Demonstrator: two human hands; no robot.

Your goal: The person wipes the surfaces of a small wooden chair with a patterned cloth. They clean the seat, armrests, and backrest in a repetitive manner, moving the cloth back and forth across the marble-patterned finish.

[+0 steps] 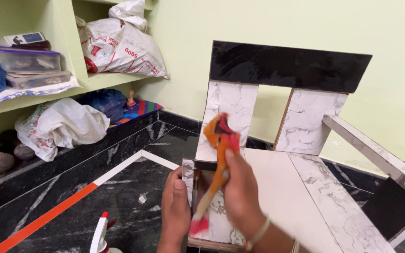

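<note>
Cloth (220, 140): orange-red, blurred, clutched in right hand (240, 187), held above chair (277, 187) seat. Left hand (174, 206) just left, fingers closed on chair's front corner panel. Spray bottle (100, 234) lower left, on floor.

Pale green walls (399, 70), black marble floor (118, 197).

A large white sack (120, 47) with red printing lies slumped on the shelf (113, 80) at about eleven o'clock, with a smaller white bag (130, 10) piled on top of it. At ten o'clock, a small flat box (23, 39), white and dark blue, rests on two stacked clear plastic containers (28, 65), the upper one with a purple lid. Below, at nine o'clock, a crumpled white bag (62, 125) sits on the black ledge, just beside a dark blue bag (106, 103).
</note>
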